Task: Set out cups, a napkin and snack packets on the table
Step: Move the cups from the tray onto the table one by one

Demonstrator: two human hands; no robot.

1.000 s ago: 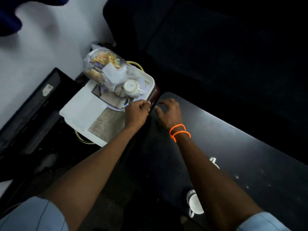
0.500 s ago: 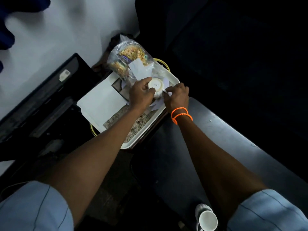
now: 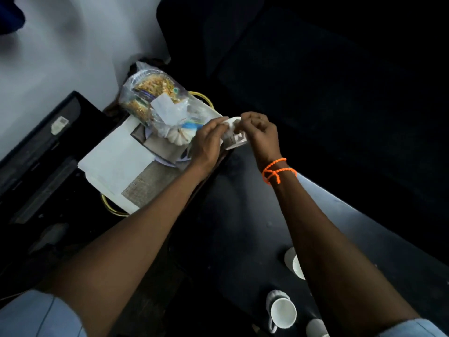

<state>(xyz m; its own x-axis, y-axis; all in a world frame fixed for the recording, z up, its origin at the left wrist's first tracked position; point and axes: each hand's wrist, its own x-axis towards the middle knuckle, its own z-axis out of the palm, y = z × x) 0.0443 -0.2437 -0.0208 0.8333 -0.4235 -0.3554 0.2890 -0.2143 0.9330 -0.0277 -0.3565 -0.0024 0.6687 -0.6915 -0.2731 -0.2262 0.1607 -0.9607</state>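
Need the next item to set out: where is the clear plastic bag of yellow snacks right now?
In the head view, the clear plastic bag of yellow snacks lies upper left of centre on the white tray, just left of both hands.

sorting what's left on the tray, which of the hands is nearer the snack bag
Left. The left hand is right beside the snack bag; the right hand is farther off, beyond the cup both hold.

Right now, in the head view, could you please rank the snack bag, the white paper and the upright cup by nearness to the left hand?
1. Snack bag, just left of the left hand.
2. White paper, farther left on the tray.
3. Upright cup, on the table by the bottom edge.
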